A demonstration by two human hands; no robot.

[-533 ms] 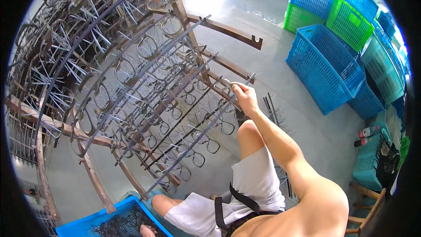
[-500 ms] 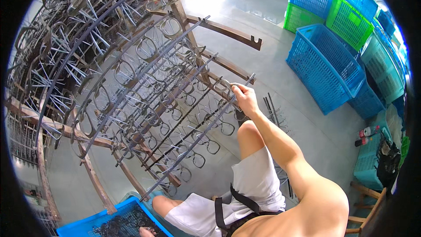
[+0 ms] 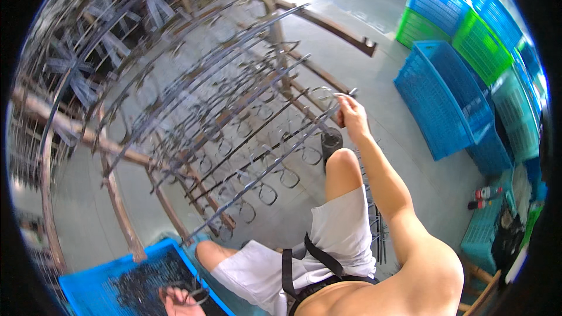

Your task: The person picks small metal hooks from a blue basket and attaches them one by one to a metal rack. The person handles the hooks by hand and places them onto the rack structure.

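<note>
At the lower left, the left hand (image 3: 175, 299) is dipping into a shallow blue tray (image 3: 88, 284) that is holding a dark tangle of small metal pieces (image 3: 137, 284); its fingers are curling around what looks like a thin wire loop (image 3: 196, 295), though how tightly is hard to tell so close to the picture's rim. Above and to the right of those fingers, a wooden rack (image 3: 117, 149) is carrying rows of long metal rods (image 3: 234, 140), each threaded with many wire rings (image 3: 268, 194) hanging side by side. These rings are looking light, stiff and springy, with thin smooth wire that could slip, so a pinch on the rim of the loop seems the safest hold. Further right, the right hand (image 3: 351, 116) is reaching up to the tip of the nearest rod, its fingers pinching narrowly at a ring (image 3: 323, 95) sitting just left of them at the rod's end. Well off to the right of those fingers, blue crates (image 3: 442, 102) and green crates (image 3: 480, 44) are standing stacked on the floor (image 3: 374, 64); the nearest blue one is showing nothing inside, and the others cannot be seen into.
</note>
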